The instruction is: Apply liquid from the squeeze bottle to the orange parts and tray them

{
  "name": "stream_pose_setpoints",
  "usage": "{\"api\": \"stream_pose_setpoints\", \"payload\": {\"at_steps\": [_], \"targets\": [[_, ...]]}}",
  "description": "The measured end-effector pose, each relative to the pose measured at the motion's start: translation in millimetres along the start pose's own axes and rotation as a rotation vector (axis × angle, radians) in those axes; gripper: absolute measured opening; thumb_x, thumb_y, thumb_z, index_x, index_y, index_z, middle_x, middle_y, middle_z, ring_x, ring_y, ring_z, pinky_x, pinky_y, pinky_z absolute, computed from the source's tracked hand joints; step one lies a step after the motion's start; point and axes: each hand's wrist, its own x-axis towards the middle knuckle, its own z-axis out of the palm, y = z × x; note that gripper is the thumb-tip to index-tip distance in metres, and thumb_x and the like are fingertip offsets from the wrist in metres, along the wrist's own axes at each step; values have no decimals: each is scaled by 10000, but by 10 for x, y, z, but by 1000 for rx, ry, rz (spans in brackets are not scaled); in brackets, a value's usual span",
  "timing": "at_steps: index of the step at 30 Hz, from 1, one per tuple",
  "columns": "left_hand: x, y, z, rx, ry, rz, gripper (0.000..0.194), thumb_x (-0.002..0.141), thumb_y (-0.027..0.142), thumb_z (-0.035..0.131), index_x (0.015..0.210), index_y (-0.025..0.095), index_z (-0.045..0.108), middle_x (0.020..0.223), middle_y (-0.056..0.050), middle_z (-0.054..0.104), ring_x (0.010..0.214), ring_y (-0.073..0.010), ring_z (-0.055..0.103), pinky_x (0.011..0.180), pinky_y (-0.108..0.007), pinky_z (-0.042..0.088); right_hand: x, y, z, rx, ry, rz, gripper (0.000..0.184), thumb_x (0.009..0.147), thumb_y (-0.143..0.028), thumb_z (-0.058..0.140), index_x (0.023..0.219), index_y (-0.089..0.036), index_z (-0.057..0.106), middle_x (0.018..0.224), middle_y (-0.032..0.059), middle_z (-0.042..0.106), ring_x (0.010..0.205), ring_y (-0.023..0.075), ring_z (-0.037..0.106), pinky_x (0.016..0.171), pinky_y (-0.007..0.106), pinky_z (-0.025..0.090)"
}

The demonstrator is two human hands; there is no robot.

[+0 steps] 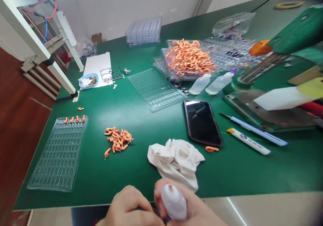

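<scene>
At the table's front edge, my right hand (196, 208) is closed around a small translucent white squeeze bottle (174, 203), its tip pointing up. My left hand (131, 204) is curled shut right beside it; its fingertips and anything between them are hidden. Just beyond the hands lies a crumpled white cloth (174, 157). A loose pile of small orange curved pieces (118, 138) sits farther left. The clear compartment tray (57, 155) at the far left has several such pieces in its top row. One more orange piece (211, 149) lies right of the cloth.
A black phone (202, 122), a marker (248, 141), a light-blue pen-like tool (259, 130) and a green hand press (285, 31) occupy the right. Behind are two squeeze bottles (219, 83), a heaped tray of orange pieces (190, 58) and an unfilled clear tray (157, 89).
</scene>
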Motion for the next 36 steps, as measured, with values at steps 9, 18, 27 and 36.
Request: {"api": "stream_pose_setpoints", "payload": {"at_steps": [9,18,27,36], "targets": [[173,-188,123,300,123,-154,91,947,121,599,983,170,665,796,-44,663,706,-164,607,639,-271,520,265,-578,-304,-1127,688,-768,188,810,-319,711,993,-280,689,1000,32,770,910,244,725,805,325,567],[277,-169,227,381,131,-92,100,931,74,579,919,144,648,779,-53,673,677,-173,593,609,-290,510,199,-457,1,-903,522,-897,157,846,-226,705,938,-298,599,767,-70,679,638,109,678,599,133,559],[219,-151,237,347,184,-33,132,873,27,653,973,112,674,736,-59,662,664,-166,584,588,-283,513,299,-469,-172,-1118,992,-995,127,867,-324,674,957,-249,625,837,-5,724,689,149,699,658,197,568],[153,-140,185,345,228,-22,150,856,12,674,970,108,686,725,-59,661,652,-161,576,569,-283,487,304,-778,-267,-1136,1380,-861,278,814,-458,658,956,-218,658,878,86,730,708,264,699,640,359,544]]}}
